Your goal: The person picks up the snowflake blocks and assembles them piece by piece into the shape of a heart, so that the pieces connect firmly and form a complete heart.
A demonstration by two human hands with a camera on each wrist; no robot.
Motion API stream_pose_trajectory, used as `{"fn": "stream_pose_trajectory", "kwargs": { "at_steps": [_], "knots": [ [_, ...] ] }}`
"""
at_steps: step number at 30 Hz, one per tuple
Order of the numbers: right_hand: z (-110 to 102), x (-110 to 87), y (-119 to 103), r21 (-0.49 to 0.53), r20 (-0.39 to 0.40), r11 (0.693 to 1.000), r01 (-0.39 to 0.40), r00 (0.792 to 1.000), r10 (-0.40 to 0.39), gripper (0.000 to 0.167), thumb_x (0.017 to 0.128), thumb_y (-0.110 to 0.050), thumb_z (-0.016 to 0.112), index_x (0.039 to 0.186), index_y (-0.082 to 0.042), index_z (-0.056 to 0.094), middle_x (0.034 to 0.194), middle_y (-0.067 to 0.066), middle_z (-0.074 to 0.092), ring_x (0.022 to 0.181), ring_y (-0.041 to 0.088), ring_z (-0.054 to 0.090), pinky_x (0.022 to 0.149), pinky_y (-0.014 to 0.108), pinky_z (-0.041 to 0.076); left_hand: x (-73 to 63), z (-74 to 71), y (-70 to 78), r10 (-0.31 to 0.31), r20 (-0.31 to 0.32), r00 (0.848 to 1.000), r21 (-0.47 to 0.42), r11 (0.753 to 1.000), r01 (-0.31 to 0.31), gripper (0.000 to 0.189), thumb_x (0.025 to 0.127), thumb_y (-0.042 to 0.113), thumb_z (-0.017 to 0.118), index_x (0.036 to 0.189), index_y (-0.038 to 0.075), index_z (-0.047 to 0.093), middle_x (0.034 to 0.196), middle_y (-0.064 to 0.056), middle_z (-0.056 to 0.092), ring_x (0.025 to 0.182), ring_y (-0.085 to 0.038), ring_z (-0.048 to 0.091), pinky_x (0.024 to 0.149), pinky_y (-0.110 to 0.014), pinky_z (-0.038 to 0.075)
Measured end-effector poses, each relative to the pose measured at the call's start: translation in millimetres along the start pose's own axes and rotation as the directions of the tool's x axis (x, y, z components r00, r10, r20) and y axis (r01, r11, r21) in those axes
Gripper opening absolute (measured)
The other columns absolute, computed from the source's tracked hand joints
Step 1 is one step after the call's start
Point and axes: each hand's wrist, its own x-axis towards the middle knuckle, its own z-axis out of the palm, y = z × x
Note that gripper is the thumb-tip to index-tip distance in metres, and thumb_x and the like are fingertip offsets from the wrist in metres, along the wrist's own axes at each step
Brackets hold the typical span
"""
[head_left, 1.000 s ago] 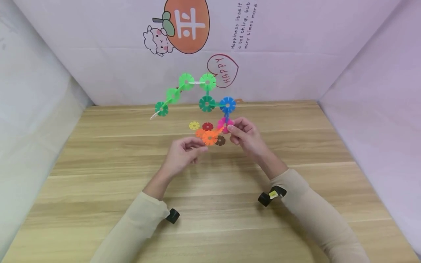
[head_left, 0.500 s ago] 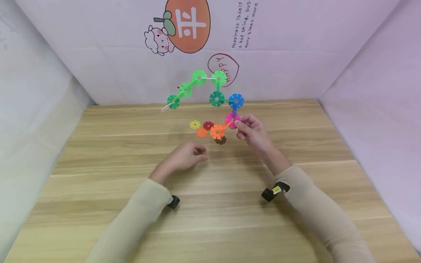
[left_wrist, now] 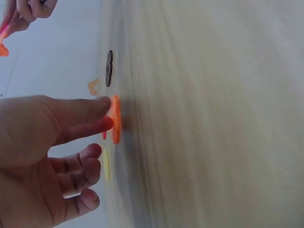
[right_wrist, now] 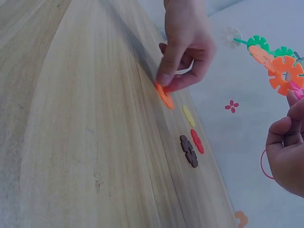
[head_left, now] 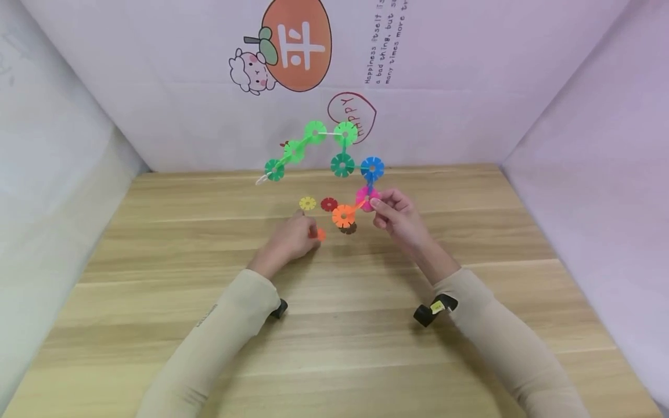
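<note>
My right hand [head_left: 405, 225] pinches the pink notched disc [head_left: 361, 200] of a raised chain of interlocking snowflake discs. From there the chain runs up through a blue disc [head_left: 367, 165] and several green discs [head_left: 298, 155] to a white one seen edge-on at its left end. An orange disc [head_left: 338, 220] forms its lower end. Low at the wooden table, my left hand [head_left: 291, 239] pinches a loose orange disc [right_wrist: 167, 101] by its edge between thumb and index finger. That disc is tilted, and the hand partly hides it in the head view.
Beyond my left hand a yellow disc [head_left: 302, 204] and a red disc [head_left: 324, 205] lie flat on the table [head_left: 334, 348]. A brown disc [head_left: 349, 230] lies partly behind the chain's orange end. White printed cloth [head_left: 444, 116] rises behind the table.
My left hand has left the chain's orange end and taken hold of the loose orange disc, which is now nearer the front. The right hand, still gripping the chain, has shifted slightly right.
</note>
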Motion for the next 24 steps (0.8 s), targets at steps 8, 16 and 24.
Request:
{"fn": "stream_pose_trajectory", "kwargs": {
  "at_steps": [8,16,24],
  "knots": [
    [-0.1,-1.6,-1.3,0.004,-0.008,1.000,-0.007,1.000,0.007,0.024,0.107,0.004,0.051,0.096,-0.013,0.065,0.089,0.000,0.076,0.058,0.006,0.047,0.057,0.016,0.042,-10.0,1.4,-9.6,-0.003,-0.034,0.999,0.027,1.000,0.004,0.043,0.093,0.025,0.081,0.129,0.005,0.068,0.122,-0.013,0.065,0.110,-0.029,0.061,0.097,-0.045,0.054],
    [0.7,-3.2,-2.5,-0.016,-0.015,1.000,-0.024,1.000,0.023,0.022,0.108,0.002,0.051,0.097,-0.013,0.063,0.091,0.000,0.075,0.059,0.006,0.047,0.057,0.016,0.042,-20.1,0.7,-15.1,0.025,-0.076,0.997,-0.041,0.999,-0.028,0.033,0.091,0.015,0.082,0.122,0.007,0.071,0.119,-0.011,0.070,0.110,-0.029,0.064,0.097,-0.045,0.054],
    [-0.7,-4.9,-2.0,-0.014,-0.019,0.999,-0.031,0.999,0.031,0.023,0.107,0.002,0.053,0.096,-0.014,0.065,0.090,-0.002,0.076,0.058,0.005,0.048,0.058,0.016,0.044,-35.2,1.5,-13.3,-0.082,-0.176,0.981,-0.408,0.913,0.003,0.020,0.097,0.014,0.076,0.116,0.011,0.075,0.104,-0.004,0.073,0.080,-0.020,0.063,0.067,-0.033,0.054]
  ]
}}
